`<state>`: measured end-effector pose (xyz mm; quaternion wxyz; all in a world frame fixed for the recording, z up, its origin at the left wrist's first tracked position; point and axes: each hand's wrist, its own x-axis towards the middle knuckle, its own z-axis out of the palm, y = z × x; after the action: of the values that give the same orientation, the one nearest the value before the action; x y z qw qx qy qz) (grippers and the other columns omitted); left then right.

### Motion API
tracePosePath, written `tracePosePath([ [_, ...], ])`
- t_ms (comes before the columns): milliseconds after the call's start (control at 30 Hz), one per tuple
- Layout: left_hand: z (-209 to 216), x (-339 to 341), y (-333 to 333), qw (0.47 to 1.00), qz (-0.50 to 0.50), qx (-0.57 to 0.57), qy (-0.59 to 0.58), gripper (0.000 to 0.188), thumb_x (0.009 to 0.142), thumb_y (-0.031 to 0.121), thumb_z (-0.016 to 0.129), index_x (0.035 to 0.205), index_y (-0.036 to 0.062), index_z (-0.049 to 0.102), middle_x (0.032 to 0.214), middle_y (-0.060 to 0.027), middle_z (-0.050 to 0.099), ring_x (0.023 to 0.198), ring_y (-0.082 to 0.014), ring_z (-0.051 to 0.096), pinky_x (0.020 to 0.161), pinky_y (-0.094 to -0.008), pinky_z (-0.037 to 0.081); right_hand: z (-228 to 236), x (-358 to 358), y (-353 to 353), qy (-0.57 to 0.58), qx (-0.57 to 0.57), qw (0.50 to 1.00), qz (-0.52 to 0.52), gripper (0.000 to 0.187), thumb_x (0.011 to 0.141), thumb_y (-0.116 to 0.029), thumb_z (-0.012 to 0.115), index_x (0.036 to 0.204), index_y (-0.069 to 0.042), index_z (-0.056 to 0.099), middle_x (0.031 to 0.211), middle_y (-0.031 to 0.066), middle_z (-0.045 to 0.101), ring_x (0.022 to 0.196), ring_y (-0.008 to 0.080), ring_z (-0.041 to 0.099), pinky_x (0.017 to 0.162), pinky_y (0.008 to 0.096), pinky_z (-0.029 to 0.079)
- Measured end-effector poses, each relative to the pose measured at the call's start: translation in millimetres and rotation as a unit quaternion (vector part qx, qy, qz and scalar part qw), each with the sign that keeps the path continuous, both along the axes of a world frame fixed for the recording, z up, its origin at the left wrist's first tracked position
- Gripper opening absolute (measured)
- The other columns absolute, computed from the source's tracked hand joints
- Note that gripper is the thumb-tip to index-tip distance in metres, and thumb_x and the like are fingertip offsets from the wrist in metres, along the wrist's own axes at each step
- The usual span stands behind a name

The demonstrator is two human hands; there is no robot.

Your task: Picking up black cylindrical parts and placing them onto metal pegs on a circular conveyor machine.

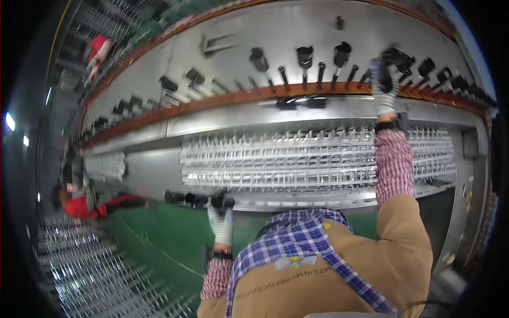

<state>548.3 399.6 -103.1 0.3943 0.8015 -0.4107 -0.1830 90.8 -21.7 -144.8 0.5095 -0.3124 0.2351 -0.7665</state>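
My left hand (221, 227), in a white striped glove, is closed on a black cylindrical part (222, 201) at the front edge of the bench. More dark cylinders (183, 198) extend to its left in a row; whether they are joined to it I cannot tell. My right hand (385, 87), gloved alike, reaches far forward over the orange-brown rail. It is at a black cup-shaped part (398, 57) among the pegs. Motion smears its fingers, so its grip is unclear.
A metal rack (281, 159) of silvery rods fills the bench before me. Behind it, black cups on stems (305, 57) line the rail (238, 97). Dark pieces (301, 103) lie on the ledge. At left are a person in red (85, 206) and stacked racks (101, 270).
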Motion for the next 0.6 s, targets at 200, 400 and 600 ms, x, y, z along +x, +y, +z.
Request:
tracePosePath([
  [200,-25.0,11.0,-4.3,0.978,-0.070,-0.073,0.180,0.037,0.080,0.013,0.050,0.116,0.0064,0.042,0.091,-0.0065,0.054,0.075,-0.0148,0.053,0.066,-0.0281,0.046,50.8,136.5,160.0,0.149,0.038,0.966,0.207,0.033,0.088,-0.022,0.042,0.115,-0.003,0.046,0.098,0.0087,0.056,0.088,0.0154,0.052,0.060,0.0220,0.048],
  [400,-65.1,36.6,-7.2,0.980,-0.083,0.002,0.179,0.042,0.085,0.019,0.044,0.125,0.0071,0.034,0.089,-0.0132,0.057,0.066,-0.0180,0.059,0.060,-0.0306,0.049,50.8,257.9,364.8,-0.038,0.273,0.859,0.432,0.030,0.085,-0.030,0.051,0.101,-0.005,0.051,0.082,0.0067,0.058,0.071,0.0152,0.056,0.052,0.0266,0.048],
  [600,-50.3,37.6,-29.5,0.978,-0.107,0.169,-0.066,0.040,0.082,0.021,0.046,0.119,0.0060,0.040,0.089,-0.0212,0.058,0.080,-0.0357,0.057,0.067,-0.0432,0.045,16.0,291.3,369.2,-0.075,0.420,0.846,0.321,0.034,0.083,-0.033,0.053,0.100,-0.003,0.054,0.084,0.0060,0.059,0.067,0.0131,0.055,0.057,0.0235,0.045],
])
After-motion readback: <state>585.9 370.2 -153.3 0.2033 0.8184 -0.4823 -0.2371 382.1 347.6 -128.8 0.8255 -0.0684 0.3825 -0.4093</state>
